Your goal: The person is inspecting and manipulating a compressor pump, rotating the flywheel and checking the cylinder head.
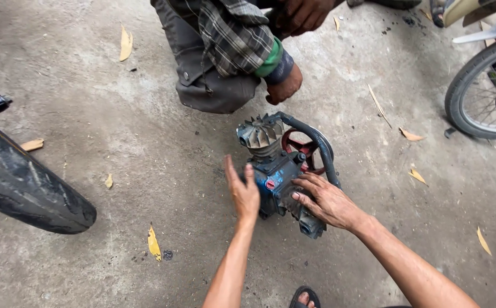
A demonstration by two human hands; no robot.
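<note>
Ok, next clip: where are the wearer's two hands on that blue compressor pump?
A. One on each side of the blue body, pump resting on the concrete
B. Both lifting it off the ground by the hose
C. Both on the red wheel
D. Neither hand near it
A: the left hand lies flat against one side of the blue pump and the right hand rests on the other, while the pump sits on the concrete floor.

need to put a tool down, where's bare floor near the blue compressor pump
Bare concrete lies left of the blue compressor pump, between the left hand and the black tyre, with only scattered dry leaves. It is crowded behind the pump, by the crouching person's hand, and under the right hand.
</note>
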